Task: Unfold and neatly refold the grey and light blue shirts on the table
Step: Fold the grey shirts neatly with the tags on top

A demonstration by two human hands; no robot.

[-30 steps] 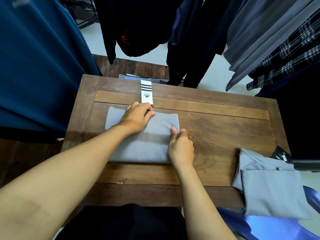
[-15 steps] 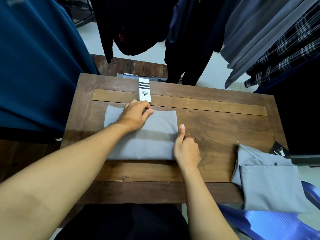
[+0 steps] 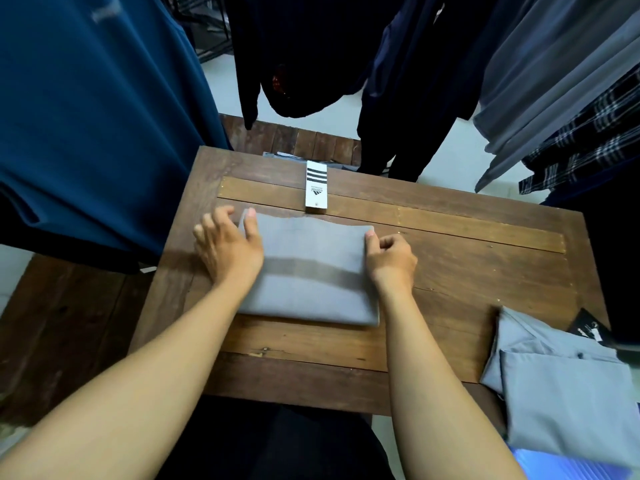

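Grey shirt [image 3: 311, 271] lies folded in the middle of the bench [image 3: 467, 265]. Left hand [image 3: 228, 247] sits at its 9 o'clock edge, grip spread, thumb on the cloth. Right hand [image 3: 391, 258] is at 3 o'clock, fingers curled and thumb on the edge; pinching or not, can't tell. Light blue shirt [image 3: 561, 393] sits folded at 4 o'clock.

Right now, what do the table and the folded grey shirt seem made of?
Table: apparently dark stained wood, worn and matte; plank seams and grain show. Grey shirt: seemingly thin, smooth cloth, matte; it lies flat with soft folded edges; the fibre cannot be told.
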